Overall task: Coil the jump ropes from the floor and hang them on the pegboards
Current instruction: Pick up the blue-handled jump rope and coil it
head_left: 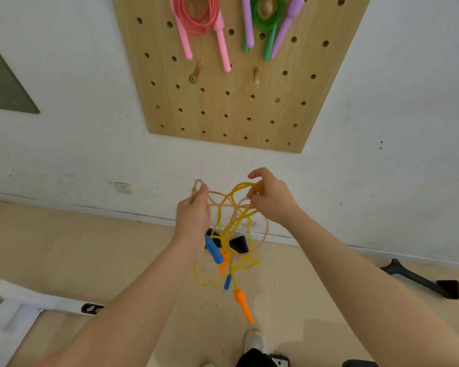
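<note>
Overhead, the pegboard (223, 107) is holding coiled pink (200, 19) and green ropes (265, 17). Below, the left hand (192, 214) is gripping a pale rope (223, 205), the right hand (272, 200) pinching a tangled yellow rope (224, 263), handles (243, 304) dangling above the floor.

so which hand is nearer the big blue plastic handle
Left. The left hand is just above the big blue plastic handle, which hangs at its wrist; the right hand is farther off, up and right.
</note>
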A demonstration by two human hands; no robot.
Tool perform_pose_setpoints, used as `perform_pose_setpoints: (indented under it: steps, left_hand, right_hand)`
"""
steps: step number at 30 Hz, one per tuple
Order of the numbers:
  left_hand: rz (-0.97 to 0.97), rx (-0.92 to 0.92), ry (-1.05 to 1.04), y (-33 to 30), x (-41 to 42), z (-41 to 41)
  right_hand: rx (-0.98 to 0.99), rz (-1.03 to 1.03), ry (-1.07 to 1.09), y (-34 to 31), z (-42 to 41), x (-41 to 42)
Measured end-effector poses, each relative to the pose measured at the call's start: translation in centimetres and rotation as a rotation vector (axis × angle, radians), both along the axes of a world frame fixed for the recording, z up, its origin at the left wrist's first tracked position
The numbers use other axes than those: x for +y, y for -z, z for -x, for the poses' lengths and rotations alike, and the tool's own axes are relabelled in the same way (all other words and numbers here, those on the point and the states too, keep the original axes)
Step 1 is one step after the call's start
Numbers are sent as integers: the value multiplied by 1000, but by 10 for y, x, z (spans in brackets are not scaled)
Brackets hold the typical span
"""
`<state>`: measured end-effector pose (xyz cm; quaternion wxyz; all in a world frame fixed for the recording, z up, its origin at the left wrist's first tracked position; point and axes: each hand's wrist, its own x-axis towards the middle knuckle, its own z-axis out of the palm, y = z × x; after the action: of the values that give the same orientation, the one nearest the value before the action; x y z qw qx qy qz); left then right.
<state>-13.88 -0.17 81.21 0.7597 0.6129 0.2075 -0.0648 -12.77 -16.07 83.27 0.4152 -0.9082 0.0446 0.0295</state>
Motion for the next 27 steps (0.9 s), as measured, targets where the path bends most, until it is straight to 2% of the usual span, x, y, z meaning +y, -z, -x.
perform_pose_setpoints:
  steps: [2,4,6,8,9,11,12,15,16,17,20,21,23,25,27]
  left_hand:
    - [135,3,-164,1,16,-7]
    - [234,20,-338,5,44,-19]
    - [207,58,-383,11,69,-26]
    - [146,65,-265,16,73,-28]
    - [119,54,-173,16,68,-26]
    - [88,7,13,10,53,-20]
    - [88,-25,94,4,46,-17]
    - [108,-128,248,-15,35,-10]
    - [111,-158,288,-22,33,-8]
    - [105,-189,327,-29,31,-7]
    - [81,-270,411,-50,22,-5]
    - [94,-290,423,-56,19,-5]
    - [165,-323,440,-68,17,-7]
    - [273,-343,423,-79,18,-9]
    - [280,-350,380,-84,21,-12]
  right_hand:
    - [-43,133,47,6,2,-25]
    - [-24,106,220,15,5,-60]
    - [90,-127,424,20,11,-87]
    - [221,-344,476,21,13,-90]
    - [271,-406,454,22,14,-84]
    - [349,-379,412,32,10,-67]
    - [374,-266,394,40,8,-61]
    - [439,354,208,52,7,-47]
    - [410,381,151,49,9,-41]
    - [357,264,92,45,11,-33]
    - [274,-335,-158,19,18,-8]
    - [293,-409,-259,13,19,-2]
    - [317,-386,-425,6,21,9]
    - [315,-259,-497,7,20,15]
    - [248,-162,-398,7,17,18]
